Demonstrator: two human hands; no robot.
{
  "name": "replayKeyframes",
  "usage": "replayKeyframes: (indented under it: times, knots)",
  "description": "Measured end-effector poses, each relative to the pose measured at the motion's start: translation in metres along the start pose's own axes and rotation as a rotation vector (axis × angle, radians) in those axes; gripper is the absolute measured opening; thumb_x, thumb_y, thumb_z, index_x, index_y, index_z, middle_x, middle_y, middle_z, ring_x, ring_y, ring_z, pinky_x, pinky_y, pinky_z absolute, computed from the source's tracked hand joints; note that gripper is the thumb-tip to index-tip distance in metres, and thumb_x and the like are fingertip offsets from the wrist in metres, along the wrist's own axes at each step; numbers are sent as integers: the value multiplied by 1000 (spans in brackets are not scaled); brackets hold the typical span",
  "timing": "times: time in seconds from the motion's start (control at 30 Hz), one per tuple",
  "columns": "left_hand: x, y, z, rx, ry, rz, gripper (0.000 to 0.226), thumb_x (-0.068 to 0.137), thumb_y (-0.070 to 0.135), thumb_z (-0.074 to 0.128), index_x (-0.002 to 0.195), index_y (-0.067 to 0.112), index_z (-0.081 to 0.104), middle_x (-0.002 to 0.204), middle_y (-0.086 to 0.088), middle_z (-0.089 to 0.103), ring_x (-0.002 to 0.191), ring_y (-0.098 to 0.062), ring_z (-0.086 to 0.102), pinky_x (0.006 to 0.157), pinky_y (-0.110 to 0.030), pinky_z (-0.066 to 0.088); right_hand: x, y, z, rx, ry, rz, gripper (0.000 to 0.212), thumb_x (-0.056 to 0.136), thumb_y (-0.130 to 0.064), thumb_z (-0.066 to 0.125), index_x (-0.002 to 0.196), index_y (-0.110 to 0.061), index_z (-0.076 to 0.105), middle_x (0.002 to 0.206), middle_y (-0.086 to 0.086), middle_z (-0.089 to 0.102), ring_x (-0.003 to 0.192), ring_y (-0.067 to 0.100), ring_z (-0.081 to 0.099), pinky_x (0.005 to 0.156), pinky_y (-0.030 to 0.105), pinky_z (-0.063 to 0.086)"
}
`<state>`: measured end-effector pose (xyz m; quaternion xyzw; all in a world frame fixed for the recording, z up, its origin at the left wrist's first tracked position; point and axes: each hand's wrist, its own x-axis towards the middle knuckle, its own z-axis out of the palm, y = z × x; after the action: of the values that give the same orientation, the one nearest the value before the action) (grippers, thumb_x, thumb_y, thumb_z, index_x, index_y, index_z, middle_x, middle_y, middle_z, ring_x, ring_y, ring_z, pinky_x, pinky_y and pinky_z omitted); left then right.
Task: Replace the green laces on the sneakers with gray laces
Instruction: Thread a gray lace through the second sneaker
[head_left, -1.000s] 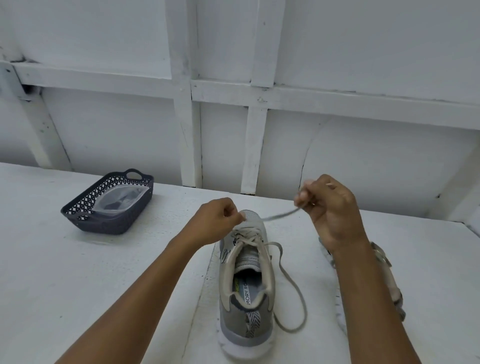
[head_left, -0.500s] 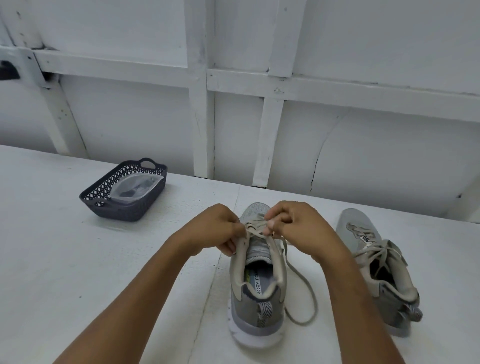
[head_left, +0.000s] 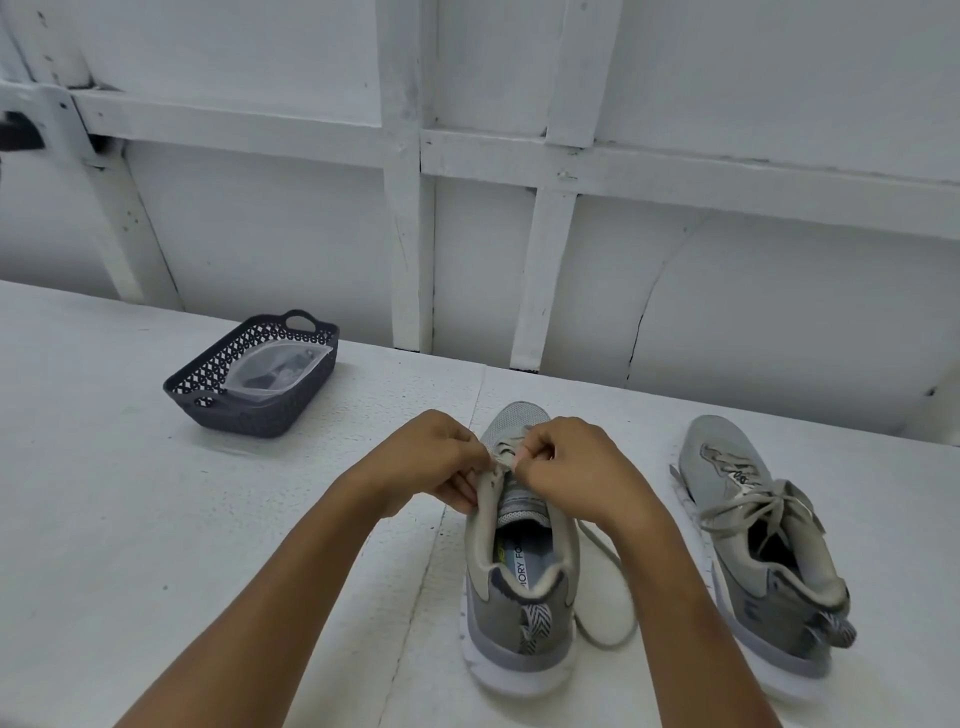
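Note:
A grey sneaker (head_left: 519, 597) stands on the white table, heel toward me, toe pointing at the wall. My left hand (head_left: 436, 462) and my right hand (head_left: 566, 467) meet over its upper eyelets, both pinching the gray lace (head_left: 503, 453) there. A loose length of that lace (head_left: 608, 587) loops on the table to the shoe's right. A second grey sneaker (head_left: 748, 545) lies further right, laced in gray with its lace ends tied loosely. No green lace shows.
A dark perforated basket (head_left: 260, 415) sits at the back left, holding a clear plastic bag (head_left: 270, 369). The white panelled wall runs just behind the table (head_left: 156, 545).
My right hand came down from holding the lace pulled out to the right and now meets my left hand at the eyelets. The view shifted, bringing the second sneaker fully into sight.

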<state>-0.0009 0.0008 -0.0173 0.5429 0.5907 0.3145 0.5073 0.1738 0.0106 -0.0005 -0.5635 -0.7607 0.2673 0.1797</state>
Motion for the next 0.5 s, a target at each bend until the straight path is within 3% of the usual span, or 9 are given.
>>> replayKeyframes:
  times: [0.1, 0.2, 0.23, 0.3, 0.5]
  knots:
    - [1, 0, 0, 3, -7, 1, 24, 91, 2, 61, 69, 4, 71, 67, -15, 67, 61, -24, 66, 59, -31, 58, 0, 0, -5, -30, -29, -11, 15, 82, -13, 57, 82, -4, 68, 74, 5, 64, 67, 14, 54, 57, 26, 40]
    - [1, 1, 1, 12, -9, 1, 23, 91, 3, 62, 70, 3, 71, 69, -17, 68, 63, -25, 67, 60, -31, 59, 1, -1, -5, -72, -60, -34, 17, 82, -13, 54, 84, 0, 65, 90, 15, 69, 83, 20, 63, 65, 32, 45]
    - [1, 1, 0, 15, -8, 2, 22, 91, 3, 62, 71, 3, 71, 70, -17, 69, 64, -26, 67, 61, -31, 59, 2, -1, -4, -84, -59, -35, 18, 83, -13, 54, 85, 0, 65, 93, 17, 69, 79, 19, 60, 64, 33, 45]
    - [1, 1, 0, 14, -7, 5, 22, 91, 3, 62, 71, 3, 71, 72, -18, 69, 65, -27, 68, 62, -32, 60, 2, -2, -1, -99, -38, -33, 18, 82, -12, 54, 87, 0, 67, 91, 17, 68, 73, 22, 57, 64, 35, 48]
    - [1, -2, -2, 0, -16, 14, 21, 91, 3, 63, 72, 2, 72, 76, -23, 70, 70, -30, 69, 67, -36, 61, 0, -3, 2, -113, -20, -39, 20, 81, -13, 55, 87, 0, 68, 90, 16, 69, 86, 30, 63, 71, 39, 53]
